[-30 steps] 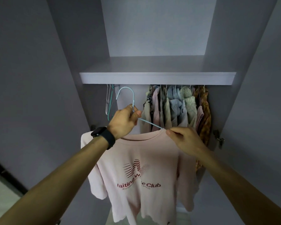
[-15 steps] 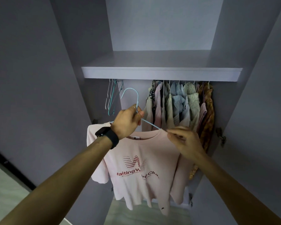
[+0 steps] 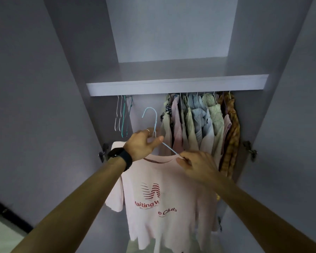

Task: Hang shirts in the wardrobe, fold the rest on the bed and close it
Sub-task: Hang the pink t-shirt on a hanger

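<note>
A pale pink T-shirt (image 3: 164, 194) with red print hangs on a light blue wire hanger (image 3: 154, 121) in front of the open wardrobe. My left hand (image 3: 141, 144), a black watch on its wrist, grips the hanger's neck just below the hook. My right hand (image 3: 197, 166) pinches the shirt's collar at the hanger's right arm. The hook sits below the shelf (image 3: 177, 84), in the gap between the empty hangers and the hung clothes. The rail itself is hidden behind the shelf edge.
Several empty wire hangers (image 3: 122, 115) hang at the rail's left end. Several shirts (image 3: 201, 125) fill the right part. The wardrobe doors (image 3: 35, 106) stand open on both sides, hinges (image 3: 250, 152) showing. Pale floor shows at the bottom left.
Both hands have carried the hanger and shirt closer to the wardrobe and a little higher. The grips look the same.
</note>
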`<move>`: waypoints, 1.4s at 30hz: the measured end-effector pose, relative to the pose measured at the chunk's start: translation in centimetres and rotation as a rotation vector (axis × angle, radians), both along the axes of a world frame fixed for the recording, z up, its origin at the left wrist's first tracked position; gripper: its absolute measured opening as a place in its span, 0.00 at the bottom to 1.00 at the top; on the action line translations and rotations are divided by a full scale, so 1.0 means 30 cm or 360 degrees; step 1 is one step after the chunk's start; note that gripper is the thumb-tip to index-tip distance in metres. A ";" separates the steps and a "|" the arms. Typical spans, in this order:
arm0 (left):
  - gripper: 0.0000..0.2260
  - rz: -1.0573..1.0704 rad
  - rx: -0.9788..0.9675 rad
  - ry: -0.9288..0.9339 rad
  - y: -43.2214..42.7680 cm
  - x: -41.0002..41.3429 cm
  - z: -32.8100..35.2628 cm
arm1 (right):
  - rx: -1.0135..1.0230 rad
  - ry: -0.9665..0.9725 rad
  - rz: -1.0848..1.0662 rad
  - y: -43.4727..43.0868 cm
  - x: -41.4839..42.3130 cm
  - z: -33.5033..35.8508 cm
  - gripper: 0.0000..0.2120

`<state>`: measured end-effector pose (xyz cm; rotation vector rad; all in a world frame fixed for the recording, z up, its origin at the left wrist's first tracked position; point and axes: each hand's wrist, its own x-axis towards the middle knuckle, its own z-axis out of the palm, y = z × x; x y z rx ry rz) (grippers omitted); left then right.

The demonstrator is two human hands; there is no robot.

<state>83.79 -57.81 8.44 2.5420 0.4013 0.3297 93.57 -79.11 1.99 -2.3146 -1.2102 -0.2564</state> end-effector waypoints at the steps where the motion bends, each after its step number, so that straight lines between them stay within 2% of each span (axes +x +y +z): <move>1: 0.25 -0.0015 0.0061 0.0024 0.033 -0.007 -0.010 | -0.0012 0.0029 -0.0050 0.027 -0.015 -0.007 0.14; 8: 0.32 0.0123 0.0707 0.0053 0.346 -0.036 0.009 | -0.0066 0.0260 -0.0348 0.289 -0.095 0.014 0.12; 14: 0.38 0.0268 0.0966 -0.0164 0.517 0.034 0.092 | -0.0025 0.0400 -0.0577 0.435 -0.077 -0.011 0.11; 21: 0.35 0.0275 0.1190 -0.0321 0.607 0.216 0.067 | 0.0083 0.0599 -0.0695 0.585 0.099 -0.064 0.14; 28: 0.29 0.0316 0.1202 -0.0341 0.699 0.390 -0.099 | 0.0122 0.0546 -0.0678 0.742 0.257 -0.209 0.15; 35: 0.30 0.0349 0.1374 -0.0830 0.803 0.505 -0.208 | 0.0256 0.0423 -0.0684 0.864 0.418 -0.332 0.14; 42: 0.31 0.0398 0.1482 -0.1046 0.845 0.552 -0.239 | 0.0441 0.0117 -0.0839 0.936 0.577 -0.240 0.13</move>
